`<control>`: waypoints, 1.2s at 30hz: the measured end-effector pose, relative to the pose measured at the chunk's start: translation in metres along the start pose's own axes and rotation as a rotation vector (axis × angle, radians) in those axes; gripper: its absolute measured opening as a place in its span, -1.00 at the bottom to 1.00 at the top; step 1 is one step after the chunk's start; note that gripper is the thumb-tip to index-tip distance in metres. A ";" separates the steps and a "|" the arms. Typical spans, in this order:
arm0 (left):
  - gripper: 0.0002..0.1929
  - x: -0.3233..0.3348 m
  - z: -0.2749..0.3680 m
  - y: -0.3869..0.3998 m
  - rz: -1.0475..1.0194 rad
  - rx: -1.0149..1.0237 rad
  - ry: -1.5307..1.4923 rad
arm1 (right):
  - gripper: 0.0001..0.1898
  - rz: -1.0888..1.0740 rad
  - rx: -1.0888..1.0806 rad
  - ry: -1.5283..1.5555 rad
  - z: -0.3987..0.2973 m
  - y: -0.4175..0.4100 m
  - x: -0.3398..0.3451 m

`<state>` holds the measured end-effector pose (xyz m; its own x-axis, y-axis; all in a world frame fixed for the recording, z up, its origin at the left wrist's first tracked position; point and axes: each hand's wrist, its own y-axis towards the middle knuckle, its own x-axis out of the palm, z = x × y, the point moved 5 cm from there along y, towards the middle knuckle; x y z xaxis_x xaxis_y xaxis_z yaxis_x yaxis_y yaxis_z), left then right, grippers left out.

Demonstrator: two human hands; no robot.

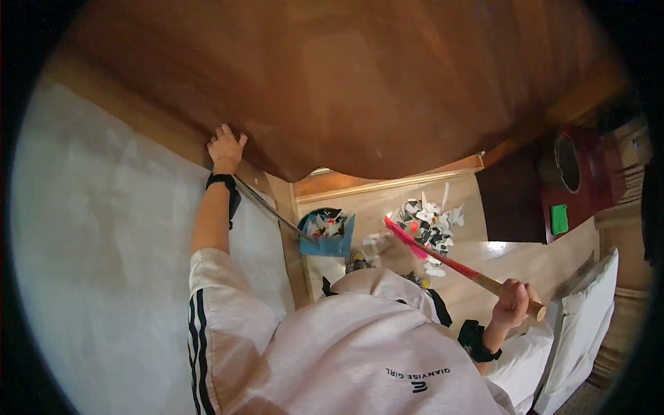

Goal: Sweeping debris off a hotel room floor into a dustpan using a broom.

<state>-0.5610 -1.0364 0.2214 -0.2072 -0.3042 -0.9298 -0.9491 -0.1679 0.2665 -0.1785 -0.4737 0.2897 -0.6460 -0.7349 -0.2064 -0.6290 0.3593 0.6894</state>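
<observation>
My right hand (512,302) is closed around the wooden handle of a broom (451,263) with a pink head. The broom head touches the left side of a heap of black and white scraps (429,223) on the floor. A blue dustpan (326,245) holding similar scraps stands left of the heap, with its metal pole (270,208) slanting up towards my left forearm. My left hand (226,148) lies with spread fingers against the lower edge of a brown wooden surface; whether it also touches the pole's top cannot be told.
A white-covered surface (104,233) fills the left side. On the right stands a dark red cabinet (591,176) with a round opening and a green object (559,219) on it. White cushions (583,321) lie at the lower right. My shoes are between dustpan and heap.
</observation>
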 end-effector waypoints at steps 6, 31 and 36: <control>-0.55 -0.027 -0.014 -0.026 -0.021 -0.042 -0.051 | -0.75 0.140 0.141 0.331 -0.039 0.033 0.048; -0.34 0.001 0.025 -0.210 0.471 -0.189 -0.675 | -0.60 -0.371 0.141 0.939 -0.088 0.069 0.101; -0.33 0.152 0.046 -0.287 0.291 -0.467 -1.032 | -0.60 -0.376 0.147 0.952 -0.089 0.071 0.104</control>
<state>-0.3308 -0.9913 -0.0087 -0.7006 0.4823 -0.5259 -0.6992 -0.6110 0.3712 -0.2515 -0.5758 0.3793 0.1725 -0.9419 0.2881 -0.8074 0.0323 0.5892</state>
